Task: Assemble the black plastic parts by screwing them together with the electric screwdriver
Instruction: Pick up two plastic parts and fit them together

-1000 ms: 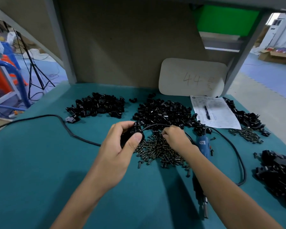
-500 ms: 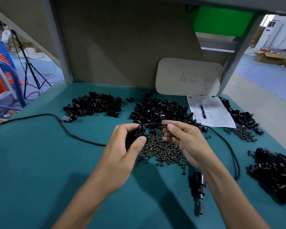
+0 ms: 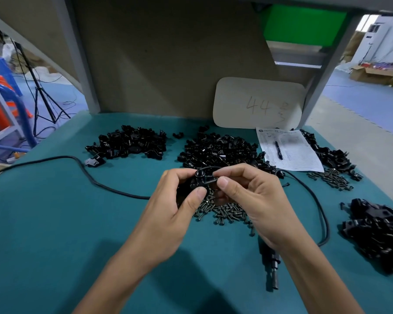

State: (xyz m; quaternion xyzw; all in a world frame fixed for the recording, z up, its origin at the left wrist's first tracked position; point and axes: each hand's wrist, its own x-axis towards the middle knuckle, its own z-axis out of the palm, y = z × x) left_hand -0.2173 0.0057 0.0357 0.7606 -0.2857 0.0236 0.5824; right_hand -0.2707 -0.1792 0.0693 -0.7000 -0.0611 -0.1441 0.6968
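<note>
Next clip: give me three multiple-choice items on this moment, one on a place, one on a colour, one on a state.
1. Where is the screwdriver?
A. in the right hand
B. lying on the table
C. on the paper

2. What colour is the table surface?
A. teal
B. red
C. white

3. What is the left hand doing?
A. resting flat
B. gripping a black part
C. holding a pen

Answers:
1 B, it lies on the table with no hand on it.
2 A, the bare surface is teal throughout.
3 B, thumb and fingers curl round the part.
</note>
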